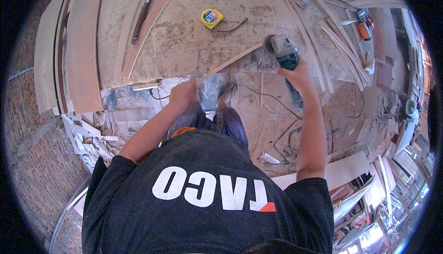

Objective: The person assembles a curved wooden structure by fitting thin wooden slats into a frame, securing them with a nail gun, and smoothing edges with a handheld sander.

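My left hand [183,95] is closed round the near end of a thin wooden strip [233,61], which slants up and right across the edge of the workbench [184,51]. In my right hand [297,75] is an angle grinder [284,53], gripped by its dark body with the head pointing away from me. The grinder's disc [269,44] is at the far end of the strip; whether they touch I cannot tell for sure. Beyond the strip, a yellow tape measure [212,18] lies on the bench with a short dark strap.
A hammer [145,14] rests on the bench at the far left beside long boards [83,46]. Several wooden strips [344,51] and an orange tool [364,29] lie at the right. A cable [272,96] crosses the littered floor; wood scraps [94,136] are heaped at left.
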A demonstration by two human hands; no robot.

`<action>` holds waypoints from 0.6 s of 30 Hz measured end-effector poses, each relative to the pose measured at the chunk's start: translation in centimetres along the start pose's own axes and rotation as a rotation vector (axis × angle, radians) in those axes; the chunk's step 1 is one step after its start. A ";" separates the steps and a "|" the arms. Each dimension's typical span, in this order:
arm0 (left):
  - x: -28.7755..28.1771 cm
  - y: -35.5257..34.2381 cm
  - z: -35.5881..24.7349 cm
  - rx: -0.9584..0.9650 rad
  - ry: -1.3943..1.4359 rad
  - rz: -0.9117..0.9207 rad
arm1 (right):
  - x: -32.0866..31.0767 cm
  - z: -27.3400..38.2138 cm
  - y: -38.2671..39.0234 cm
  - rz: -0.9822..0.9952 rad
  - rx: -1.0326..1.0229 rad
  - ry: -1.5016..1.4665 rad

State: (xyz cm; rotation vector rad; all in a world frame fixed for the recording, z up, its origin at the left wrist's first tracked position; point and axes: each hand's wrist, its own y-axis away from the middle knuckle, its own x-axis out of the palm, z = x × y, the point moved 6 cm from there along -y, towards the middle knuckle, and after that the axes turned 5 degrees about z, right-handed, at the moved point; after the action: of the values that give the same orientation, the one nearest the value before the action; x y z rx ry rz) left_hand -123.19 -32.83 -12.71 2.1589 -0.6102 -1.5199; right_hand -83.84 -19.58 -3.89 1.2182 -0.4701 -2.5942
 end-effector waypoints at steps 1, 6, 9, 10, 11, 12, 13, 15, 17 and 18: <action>0.1 0.0 0.2 -0.005 -0.003 -0.008 | -0.4 -0.1 -0.2 0.009 0.036 -0.068; 0.4 -0.1 0.3 0.000 -0.009 -0.020 | -2.0 -1.3 -1.2 0.036 0.076 -0.111; 0.4 0.0 0.4 0.020 -0.014 -0.053 | -3.4 -0.9 -1.3 -0.030 0.093 -0.140; 0.2 0.0 0.2 0.031 -0.009 -0.054 | -3.7 -2.0 -1.4 -0.034 0.154 -0.158; 0.0 0.1 0.0 0.041 -0.005 -0.056 | -3.9 -2.9 -1.4 -0.039 0.216 -0.175; 0.2 0.1 0.1 0.036 -0.002 -0.059 | -3.6 -3.0 -1.3 -0.036 0.211 -0.173; 0.4 0.0 0.3 0.019 0.003 -0.054 | -3.7 -3.1 -0.7 -0.124 0.177 -0.273; 0.3 -0.3 0.5 -0.004 0.011 -0.054 | -3.7 -2.9 0.5 -0.207 0.135 -0.373; 0.3 0.2 0.2 0.020 -0.004 -0.028 | -1.7 -1.8 2.8 -0.078 0.171 -0.307; 0.3 0.3 0.2 0.010 -0.005 -0.024 | -0.7 0.0 3.8 -0.008 0.139 -0.222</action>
State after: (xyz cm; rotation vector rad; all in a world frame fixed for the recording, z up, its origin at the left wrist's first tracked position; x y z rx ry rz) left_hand -123.33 -33.27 -12.88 2.1779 -0.5964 -1.5385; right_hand -83.10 -22.79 -1.93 0.9757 -0.6997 -2.7565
